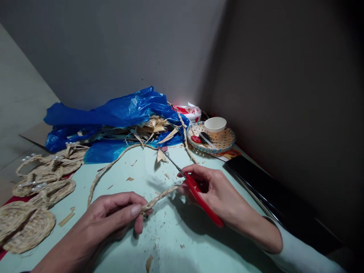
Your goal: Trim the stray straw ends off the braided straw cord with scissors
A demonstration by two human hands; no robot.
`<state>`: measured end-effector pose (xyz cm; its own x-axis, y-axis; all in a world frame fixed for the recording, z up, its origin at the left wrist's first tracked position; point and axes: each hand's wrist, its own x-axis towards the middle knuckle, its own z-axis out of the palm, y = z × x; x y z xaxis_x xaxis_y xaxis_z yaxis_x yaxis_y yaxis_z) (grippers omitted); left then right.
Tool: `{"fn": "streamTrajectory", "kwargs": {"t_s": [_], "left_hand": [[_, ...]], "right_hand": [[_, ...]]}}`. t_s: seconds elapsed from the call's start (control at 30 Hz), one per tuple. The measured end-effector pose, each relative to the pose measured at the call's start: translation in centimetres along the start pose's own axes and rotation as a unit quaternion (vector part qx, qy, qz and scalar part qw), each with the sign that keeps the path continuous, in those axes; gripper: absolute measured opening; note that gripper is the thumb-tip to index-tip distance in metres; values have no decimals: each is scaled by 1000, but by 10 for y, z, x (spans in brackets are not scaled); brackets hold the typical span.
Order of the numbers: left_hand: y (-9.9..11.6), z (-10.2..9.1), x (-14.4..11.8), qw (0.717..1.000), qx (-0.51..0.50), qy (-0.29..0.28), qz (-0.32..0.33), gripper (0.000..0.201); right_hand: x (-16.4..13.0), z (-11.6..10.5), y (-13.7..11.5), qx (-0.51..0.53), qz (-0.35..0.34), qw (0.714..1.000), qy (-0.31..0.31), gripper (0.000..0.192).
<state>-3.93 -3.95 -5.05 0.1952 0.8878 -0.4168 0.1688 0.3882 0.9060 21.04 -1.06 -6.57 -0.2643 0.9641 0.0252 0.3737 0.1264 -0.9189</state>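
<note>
While the left hand (113, 216) pinches the braided straw cord (159, 197) low over the surface (176, 242), its free end runs up-right to the right hand (218, 193), whose grip is clamped on red scissors (199, 197).

No readable text is showing anywhere; the print on the red-and-white packet (190, 111) at upper centre is staying illegible.

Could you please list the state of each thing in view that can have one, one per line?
Left hand: pinching the braided straw cord.
Right hand: gripping the red-handled scissors.
Scissors: blades shut, pointing away over the table.
Braided straw cord: looped, one end held.
Paper cup: upright on the woven tray.
Blue plastic bag: crumpled, open, straw spilling out.
</note>
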Motion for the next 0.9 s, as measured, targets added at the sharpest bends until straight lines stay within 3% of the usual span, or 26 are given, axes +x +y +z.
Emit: {"fn": "streamTrajectory", "kwargs": {"t_s": [0.17,0.37,0.67,0.9], "left_hand": [[4,3,-3,999,9,31,-22,31],[-1,1,1,1000,17,12,-13,26],[-5,-4,2,998,-50,37,-27,33],[-4,-3,4,985,-151,78,-30,26]], "right_hand": [[-4,3,3,29,-28,999,-4,20],[-3,5,4,50,-55,997,4,22],[-7,6,2,12,-79,997,2,21],[-6,5,0,-16,-92,996,8,16]]}}
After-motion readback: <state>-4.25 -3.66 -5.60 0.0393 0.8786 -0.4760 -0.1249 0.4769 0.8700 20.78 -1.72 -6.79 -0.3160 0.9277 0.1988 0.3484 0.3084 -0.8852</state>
